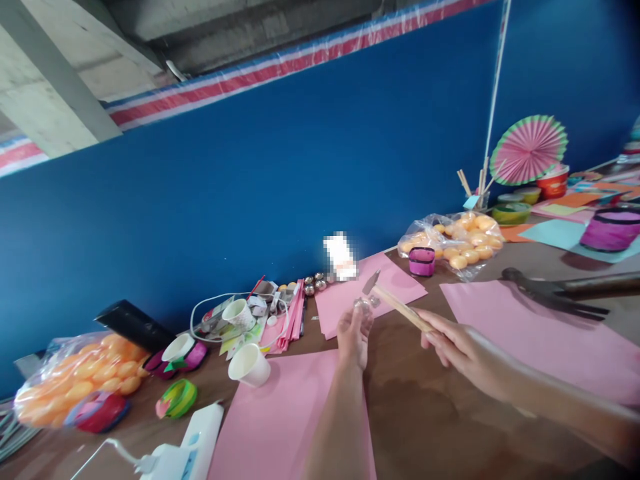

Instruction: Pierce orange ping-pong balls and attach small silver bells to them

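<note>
My right hand (453,341) is closed around the wooden handle of a small hammer (399,307). Its metal head points away to the left, just above my left hand (354,333). The left fingers are curled, with a shiny silver ball (361,305) at their tips. Beside it is another small shiny piece (375,302), too blurred to name. Under and beyond the hands lies a pink sheet (395,283). Several silver balls (309,287) sit together at its left edge, close to the blue partition.
White paper cups (249,365) and a power strip (203,433) stand on the left. Bags of orange balls (85,377) lie at the left and the back right (467,243). A larger claw hammer (555,290) rests at the right on another pink sheet (545,340).
</note>
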A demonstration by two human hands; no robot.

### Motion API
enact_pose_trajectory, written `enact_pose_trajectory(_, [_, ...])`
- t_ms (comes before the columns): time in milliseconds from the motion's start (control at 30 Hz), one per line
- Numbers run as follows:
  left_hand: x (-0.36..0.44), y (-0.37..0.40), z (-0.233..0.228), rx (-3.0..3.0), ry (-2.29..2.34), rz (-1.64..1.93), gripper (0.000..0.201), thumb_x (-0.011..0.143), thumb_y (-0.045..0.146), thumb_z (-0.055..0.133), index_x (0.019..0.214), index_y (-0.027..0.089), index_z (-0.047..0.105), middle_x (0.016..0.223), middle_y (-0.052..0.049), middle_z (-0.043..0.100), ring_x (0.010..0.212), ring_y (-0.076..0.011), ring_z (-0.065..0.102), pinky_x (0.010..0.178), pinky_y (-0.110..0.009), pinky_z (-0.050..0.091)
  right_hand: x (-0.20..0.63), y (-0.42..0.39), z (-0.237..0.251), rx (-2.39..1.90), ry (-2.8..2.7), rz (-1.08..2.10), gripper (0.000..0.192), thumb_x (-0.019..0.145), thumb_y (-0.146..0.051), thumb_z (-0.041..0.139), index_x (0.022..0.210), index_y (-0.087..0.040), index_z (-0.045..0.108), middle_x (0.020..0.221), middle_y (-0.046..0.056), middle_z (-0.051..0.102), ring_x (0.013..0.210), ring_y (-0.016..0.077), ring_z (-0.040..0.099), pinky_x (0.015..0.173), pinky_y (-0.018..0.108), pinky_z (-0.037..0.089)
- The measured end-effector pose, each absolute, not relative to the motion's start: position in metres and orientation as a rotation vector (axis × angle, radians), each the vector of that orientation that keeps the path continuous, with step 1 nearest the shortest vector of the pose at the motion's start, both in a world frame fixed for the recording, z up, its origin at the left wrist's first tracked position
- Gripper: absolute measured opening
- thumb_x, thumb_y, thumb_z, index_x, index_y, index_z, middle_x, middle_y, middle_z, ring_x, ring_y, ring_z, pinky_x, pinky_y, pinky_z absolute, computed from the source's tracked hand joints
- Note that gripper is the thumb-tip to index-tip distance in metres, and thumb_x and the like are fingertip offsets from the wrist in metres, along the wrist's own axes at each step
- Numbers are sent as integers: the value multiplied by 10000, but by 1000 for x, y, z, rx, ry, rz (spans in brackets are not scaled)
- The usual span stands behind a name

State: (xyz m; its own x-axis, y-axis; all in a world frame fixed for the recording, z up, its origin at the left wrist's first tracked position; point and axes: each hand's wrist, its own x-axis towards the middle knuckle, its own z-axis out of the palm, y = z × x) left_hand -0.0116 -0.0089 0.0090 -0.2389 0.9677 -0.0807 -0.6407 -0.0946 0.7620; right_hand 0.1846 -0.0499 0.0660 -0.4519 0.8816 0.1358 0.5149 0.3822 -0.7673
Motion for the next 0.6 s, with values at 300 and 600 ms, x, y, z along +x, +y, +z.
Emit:
enact_pose_trajectory(300, [-11, -13, 16, 493, 740, 1653, 255, 667, 214, 657, 913, 171, 605, 888, -41, 659, 810, -123, 622, 771, -224, 457, 183, -55, 63, -1175, -2103, 897, 400, 882, -374, 258, 1250, -242, 341, 735, -7, 582, 526, 112, 516, 532, 250, 425])
enact_pose_trajectory(600, [-13, -13, 13, 471, 724, 1609, 185, 687, 249, 638, 831, 137, 609, 804, -61, 668, 739, -122, 632, 686, -207, 489, 184, -55, 60, -1173, -2106, 899, 398, 884, -381, 262, 1249, -244, 339, 734, -11, 581, 529, 112, 510, 541, 254, 420])
